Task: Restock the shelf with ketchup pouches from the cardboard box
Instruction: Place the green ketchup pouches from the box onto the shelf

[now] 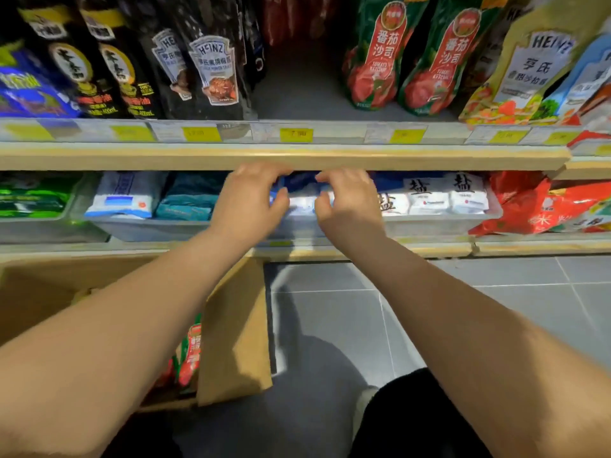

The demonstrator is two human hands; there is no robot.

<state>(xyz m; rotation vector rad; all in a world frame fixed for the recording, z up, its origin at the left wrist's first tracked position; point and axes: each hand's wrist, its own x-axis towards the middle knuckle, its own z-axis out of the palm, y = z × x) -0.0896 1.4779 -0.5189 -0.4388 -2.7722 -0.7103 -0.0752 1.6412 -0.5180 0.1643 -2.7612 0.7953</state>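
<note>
Two green-and-red ketchup pouches (pixel 377 54) stand upright on the upper shelf (pixel 297 94), right of an empty gap. Below my left forearm, an open cardboard box (pixel 231 332) rests on the floor, with a red ketchup pouch (pixel 193 352) showing inside it. My left hand (pixel 251 196) and my right hand (pixel 347 200) are held side by side just under the shelf's wooden front edge, in front of the lower shelf. Fingers of both are curled and apart, with nothing in them.
Black Heinz sauce pouches (pixel 211 61) stand left of the gap, yellow and blue Heinz pouches (pixel 535 67) at the right. White salt bags (pixel 446 193) sit in clear bins on the lower shelf. Grey tiled floor (pixel 463 309) lies to the right of the box.
</note>
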